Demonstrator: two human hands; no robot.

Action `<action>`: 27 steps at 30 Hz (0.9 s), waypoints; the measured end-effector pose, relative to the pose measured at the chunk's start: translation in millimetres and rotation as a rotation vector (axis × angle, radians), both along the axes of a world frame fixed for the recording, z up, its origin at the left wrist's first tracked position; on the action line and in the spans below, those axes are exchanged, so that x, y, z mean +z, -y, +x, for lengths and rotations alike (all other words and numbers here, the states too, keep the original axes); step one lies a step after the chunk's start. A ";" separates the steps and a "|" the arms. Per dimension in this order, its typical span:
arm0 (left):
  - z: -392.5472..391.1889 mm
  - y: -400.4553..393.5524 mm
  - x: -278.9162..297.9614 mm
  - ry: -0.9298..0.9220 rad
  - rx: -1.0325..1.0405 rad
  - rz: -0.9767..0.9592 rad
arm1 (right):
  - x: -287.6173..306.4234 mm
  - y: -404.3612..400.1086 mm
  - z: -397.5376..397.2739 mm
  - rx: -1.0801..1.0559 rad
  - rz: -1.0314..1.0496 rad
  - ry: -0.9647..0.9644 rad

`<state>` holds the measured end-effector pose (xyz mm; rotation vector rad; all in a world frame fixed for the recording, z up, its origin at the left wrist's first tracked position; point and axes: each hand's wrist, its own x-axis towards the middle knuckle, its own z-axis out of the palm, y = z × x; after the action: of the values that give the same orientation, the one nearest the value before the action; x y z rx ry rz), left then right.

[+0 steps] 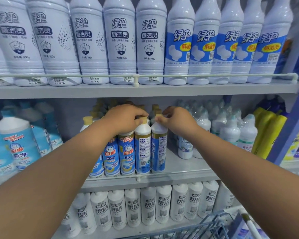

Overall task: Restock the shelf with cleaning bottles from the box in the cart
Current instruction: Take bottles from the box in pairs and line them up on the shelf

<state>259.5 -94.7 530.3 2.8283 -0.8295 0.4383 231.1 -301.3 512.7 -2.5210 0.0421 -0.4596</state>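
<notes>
At frame centre, the left hand (126, 118) is clamping its fingers on one bottle's cap (144, 120); the right hand (178, 120) is pinching the neighbouring bottle's cap (158, 116).

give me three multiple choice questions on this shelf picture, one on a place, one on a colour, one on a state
1. Which shelf are the hands working on? A top B middle C bottom
2. What colour are the caps under the hands? A tan B red C black
3. How do the two rightmost front blue-label bottles face? A front label out B back label out C lying flat

B: left hand and right hand reach onto the middle shelf.
A: the caps look tan.
B: those blue-label bottles show fine print and codes.
</notes>
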 end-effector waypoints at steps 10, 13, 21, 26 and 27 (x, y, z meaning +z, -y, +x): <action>4.6 6.9 1.4 -0.050 0.043 -0.036 | 5.6 -9.8 5.4 -0.019 -0.159 -0.030; 4.1 9.5 -0.8 -0.036 0.040 -0.046 | 8.3 -4.8 5.6 0.044 -0.193 -0.052; 4.1 15.9 -4.0 -0.011 0.068 -0.058 | 7.6 3.3 4.7 0.143 -0.178 -0.066; 1.6 19.4 -5.3 0.043 0.070 0.072 | 3.3 5.8 6.8 0.126 -0.034 -0.045; 1.0 18.4 -6.2 0.041 0.049 0.073 | 1.8 5.7 7.6 0.101 -0.031 -0.029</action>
<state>260.5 -113.2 524.1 2.9216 -0.8007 0.4841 238.7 -306.9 514.5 -2.5465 -0.0817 -0.3861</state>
